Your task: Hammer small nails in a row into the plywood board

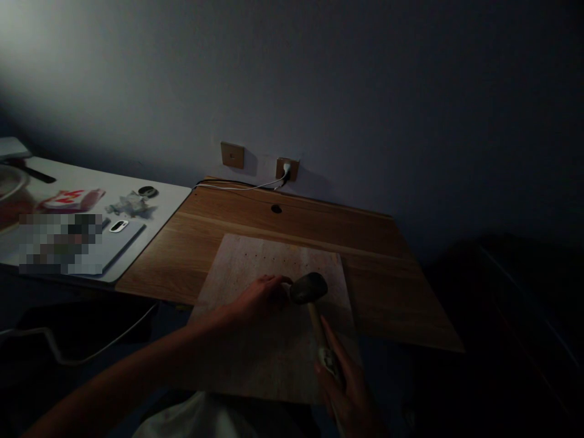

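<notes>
Head view: we have a dark-headed mallet with a pale handle [309, 287] above a pale, flat rectangular board [216, 298], which reaches past the near edge of a brown wood-grain desk [401, 286].
Right hand: our right hand [344, 377] has its fingers wrapped round the handle.
Left hand: our left hand [264, 295] sits over the board, fingers curled beside the mallet's head; we cannot tell whether they pinch anything.
Risk: a stray swing could catch our left fingers, so near in dim light; striking the overhang might tip the board.
</notes>
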`<action>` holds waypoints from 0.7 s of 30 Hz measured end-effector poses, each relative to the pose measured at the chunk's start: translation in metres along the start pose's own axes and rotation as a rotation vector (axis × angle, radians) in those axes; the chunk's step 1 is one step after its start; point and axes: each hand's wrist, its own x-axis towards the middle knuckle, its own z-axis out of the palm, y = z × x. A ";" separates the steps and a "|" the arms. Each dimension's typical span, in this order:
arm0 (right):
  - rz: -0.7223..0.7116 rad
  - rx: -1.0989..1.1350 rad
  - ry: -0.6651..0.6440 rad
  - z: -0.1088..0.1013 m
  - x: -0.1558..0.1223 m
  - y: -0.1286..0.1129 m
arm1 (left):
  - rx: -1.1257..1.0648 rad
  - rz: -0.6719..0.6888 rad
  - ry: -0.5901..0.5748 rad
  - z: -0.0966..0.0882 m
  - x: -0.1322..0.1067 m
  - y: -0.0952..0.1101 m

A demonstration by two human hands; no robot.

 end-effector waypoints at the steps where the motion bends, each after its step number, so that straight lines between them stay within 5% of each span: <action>1: 0.000 -0.005 0.002 0.001 0.000 -0.001 | 0.004 -0.004 0.000 0.000 0.000 0.000; 11: 0.006 0.014 0.031 -0.010 0.010 -0.006 | -0.047 -0.006 0.005 0.001 -0.001 -0.004; 21: -0.008 0.046 0.020 -0.009 0.009 -0.004 | -0.319 -0.053 0.020 -0.002 -0.002 -0.003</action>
